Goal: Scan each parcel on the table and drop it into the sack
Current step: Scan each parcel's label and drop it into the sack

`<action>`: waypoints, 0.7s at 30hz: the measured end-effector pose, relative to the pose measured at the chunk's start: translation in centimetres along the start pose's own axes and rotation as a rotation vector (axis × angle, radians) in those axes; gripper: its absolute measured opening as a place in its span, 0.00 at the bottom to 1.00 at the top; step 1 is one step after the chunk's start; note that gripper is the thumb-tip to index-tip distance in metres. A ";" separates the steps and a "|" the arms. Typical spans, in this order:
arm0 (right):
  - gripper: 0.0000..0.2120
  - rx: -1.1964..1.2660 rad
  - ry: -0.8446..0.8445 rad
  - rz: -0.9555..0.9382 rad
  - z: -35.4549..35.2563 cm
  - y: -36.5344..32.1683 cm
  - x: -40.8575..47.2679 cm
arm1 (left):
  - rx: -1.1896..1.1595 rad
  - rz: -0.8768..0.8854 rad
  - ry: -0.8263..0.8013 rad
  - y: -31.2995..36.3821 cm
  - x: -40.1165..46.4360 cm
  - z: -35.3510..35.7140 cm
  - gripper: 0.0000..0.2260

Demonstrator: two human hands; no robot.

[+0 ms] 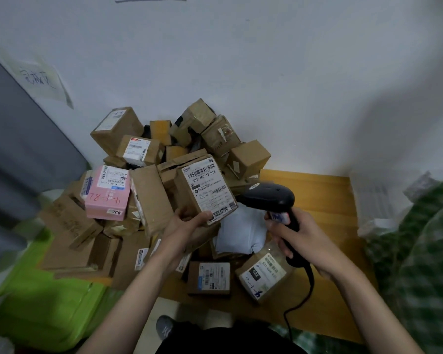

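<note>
My left hand (189, 221) comes up from below with the forearm angled toward the pile, palm turned up, fingers clamped on the near bottom edge of a cardboard parcel (206, 191) — thumb over the label's lower corner, the other fingers hidden beneath the box. My right hand (301, 242) reaches in from the right, wrist bent, fingers wrapped tight round the grip of a black barcode scanner (271, 200); its head sits just above and ahead of my knuckles, nose turned toward the held parcel, and its cable (301, 302) trails down below my wrist.

The parcel stands tilted above my left fingertips, its white shipping label facing me: barcodes near the top and the printed number 502-602-12-815. The brown card looks scuffed and taped. It is lifted over the heap of boxes (161, 154) on the wooden table (317, 190), with a pink box (108, 198) off to the left of my left fingers and a white soft packet (238, 231) between my two hands.
</note>
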State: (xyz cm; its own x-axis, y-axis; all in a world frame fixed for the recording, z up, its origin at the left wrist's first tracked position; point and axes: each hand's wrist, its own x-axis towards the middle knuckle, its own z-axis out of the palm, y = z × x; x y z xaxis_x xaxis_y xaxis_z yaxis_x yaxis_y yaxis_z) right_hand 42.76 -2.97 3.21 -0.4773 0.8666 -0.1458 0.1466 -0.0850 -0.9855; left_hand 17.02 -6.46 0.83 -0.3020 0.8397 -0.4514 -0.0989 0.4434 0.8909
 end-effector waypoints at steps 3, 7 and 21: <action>0.08 -0.022 -0.044 -0.004 0.1 -0.6 -0.4 | 0.015 0.013 0.014 0.0 0.0 0.3 0.46; 0.03 -0.025 -0.109 -0.029 0.4 -0.9 -0.4 | 0.048 0.045 0.024 0.0 -0.2 0.8 0.38; 0.04 -0.058 -0.109 -0.042 1.1 -1.8 -1.3 | 0.019 0.084 0.090 -1.0 -1.5 -0.1 0.35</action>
State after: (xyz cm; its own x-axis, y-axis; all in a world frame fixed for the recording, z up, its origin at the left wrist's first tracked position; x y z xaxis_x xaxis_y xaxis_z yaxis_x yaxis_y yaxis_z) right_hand 42.18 -4.46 5.04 -0.5750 0.8099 -0.1162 0.1726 -0.0187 -0.9848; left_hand 17.51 -8.18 0.67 -0.3922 0.8429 -0.3684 -0.0518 0.3796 0.9237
